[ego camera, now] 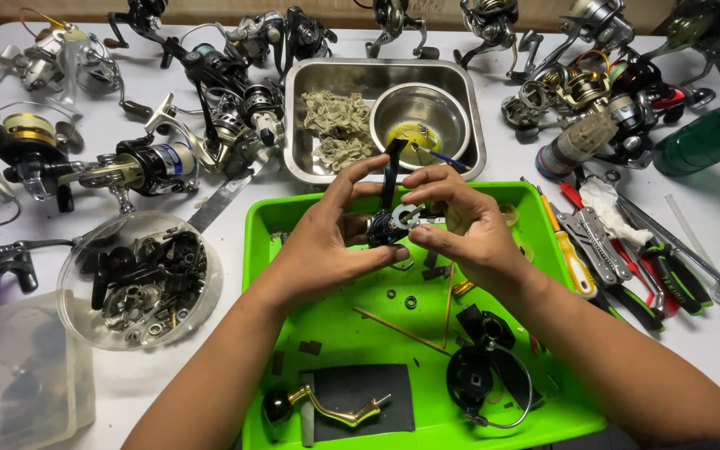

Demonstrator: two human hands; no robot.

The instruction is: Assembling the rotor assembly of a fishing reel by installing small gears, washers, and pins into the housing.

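Black reel body [387,223], silver fitting

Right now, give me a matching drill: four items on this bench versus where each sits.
Items:
1. gold crank handle
2. small steel bowl
3. black reel body
4. yellow-handled screwdriver

Places:
A. on the white table just right of the green tray
B. held between the left hand and right hand
C. near front edge of the green tray
D. inside the steel pan

Pairs: 1-C, 2-D, 3-B, 4-A
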